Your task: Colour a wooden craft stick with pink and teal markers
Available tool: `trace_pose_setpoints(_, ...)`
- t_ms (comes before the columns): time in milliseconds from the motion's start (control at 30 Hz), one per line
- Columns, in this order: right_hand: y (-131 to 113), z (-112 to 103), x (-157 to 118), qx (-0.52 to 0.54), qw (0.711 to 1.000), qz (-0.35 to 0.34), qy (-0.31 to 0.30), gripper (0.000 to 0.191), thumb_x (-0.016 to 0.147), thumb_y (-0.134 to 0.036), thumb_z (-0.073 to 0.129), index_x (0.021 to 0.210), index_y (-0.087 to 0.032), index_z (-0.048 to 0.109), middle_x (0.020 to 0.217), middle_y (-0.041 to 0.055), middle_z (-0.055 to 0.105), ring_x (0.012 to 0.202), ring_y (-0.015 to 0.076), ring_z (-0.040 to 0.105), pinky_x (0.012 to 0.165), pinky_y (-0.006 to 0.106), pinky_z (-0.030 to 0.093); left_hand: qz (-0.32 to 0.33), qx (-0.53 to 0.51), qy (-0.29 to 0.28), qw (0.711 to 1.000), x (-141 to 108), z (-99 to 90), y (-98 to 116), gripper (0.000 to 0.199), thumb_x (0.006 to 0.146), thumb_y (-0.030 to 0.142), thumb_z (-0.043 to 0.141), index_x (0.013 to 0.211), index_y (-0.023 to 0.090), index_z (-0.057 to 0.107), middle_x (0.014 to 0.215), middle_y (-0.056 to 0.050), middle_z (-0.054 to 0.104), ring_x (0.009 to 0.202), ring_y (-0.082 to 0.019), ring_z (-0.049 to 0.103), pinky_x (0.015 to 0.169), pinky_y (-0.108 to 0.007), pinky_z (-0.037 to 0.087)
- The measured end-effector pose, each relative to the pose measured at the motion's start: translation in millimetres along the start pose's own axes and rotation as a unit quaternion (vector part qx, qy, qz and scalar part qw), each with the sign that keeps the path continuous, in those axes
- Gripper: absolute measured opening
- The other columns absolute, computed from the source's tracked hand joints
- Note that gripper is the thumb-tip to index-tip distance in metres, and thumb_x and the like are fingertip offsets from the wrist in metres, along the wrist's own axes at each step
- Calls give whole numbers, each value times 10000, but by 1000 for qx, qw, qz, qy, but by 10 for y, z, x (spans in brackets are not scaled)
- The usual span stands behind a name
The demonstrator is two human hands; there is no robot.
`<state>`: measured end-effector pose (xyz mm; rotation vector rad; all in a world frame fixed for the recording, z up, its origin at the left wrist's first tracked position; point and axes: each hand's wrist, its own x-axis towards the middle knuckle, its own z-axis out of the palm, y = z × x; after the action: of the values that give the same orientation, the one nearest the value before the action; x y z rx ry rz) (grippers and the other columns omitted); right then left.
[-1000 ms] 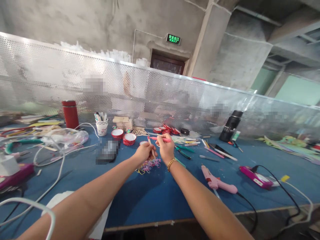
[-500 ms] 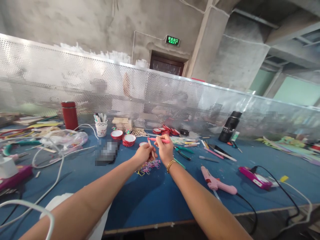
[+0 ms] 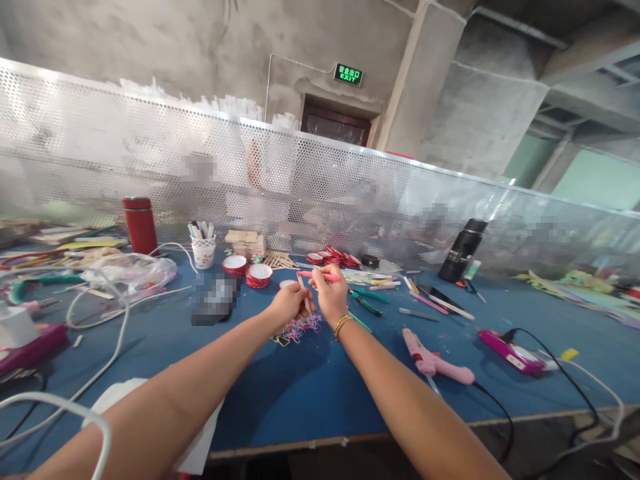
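Note:
Pinched upright in my left hand (image 3: pixel 288 304) is a pale wooden craft stick (image 3: pixel 301 281). My right hand (image 3: pixel 330 297), with a gold bracelet at its wrist, grips a pink marker pen (image 3: pixel 306 274). The pen's tip is at the top end of the stick; whether it touches I cannot tell. Just below both hands a heap of thin, coloured rubber bands (image 3: pixel 300 328) lies on the blue table (image 3: pixel 310 400). Beside my right hand are green-handled pliers (image 3: pixel 367 305).
A pink glue gun (image 3: pixel 435 360) with a cord lies at right, near a purple power strip (image 3: pixel 511 353). Red tape rolls (image 3: pixel 259 275), a cup of pens (image 3: pixel 203 252) and a phone (image 3: pixel 217 300) are left of the hands. Bottles (image 3: pixel 140 225) stand behind; white cables (image 3: pixel 120 333) cross the left side.
The view has shifted very slightly. Both hands keep hold of the stick and the pen in nearly the same place, and the pen lies a little flatter.

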<state>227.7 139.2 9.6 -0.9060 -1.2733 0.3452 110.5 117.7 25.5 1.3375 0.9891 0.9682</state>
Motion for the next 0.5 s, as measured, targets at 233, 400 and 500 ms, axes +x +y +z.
trace_pose_setpoints(233, 4, -6, 12, 23, 1000, 1, 1, 214, 840, -396, 597, 745, -213, 541, 617, -29, 633, 608, 150, 617, 655, 278, 491, 6, 3, -5, 1000, 6, -9, -1, 205, 938, 183, 402, 771, 152, 516, 543, -8, 633, 343, -70, 481, 355, -176, 272)
trace_pose_setpoints(400, 18, -13, 24, 17, 1000, -1, 9, 203, 842, -379, 601, 744, -210, 544, 619, -29, 634, 610, 150, 615, 657, 279, 488, 8, 0, -5, 1000, 10, -1, -10, 219, 945, 170, 385, 762, 154, 504, 535, -5, 629, 342, -64, 475, 356, -172, 266)
trace_pose_setpoints(500, 23, -15, 26, 20, 1000, -4, 11, 204, 845, -382, 598, 748, -212, 541, 622, -30, 631, 612, 150, 614, 658, 281, 490, 17, -1, -10, 1000, 2, 4, -7, 222, 946, 162, 380, 759, 155, 501, 547, -7, 636, 353, -62, 483, 363, -171, 274)
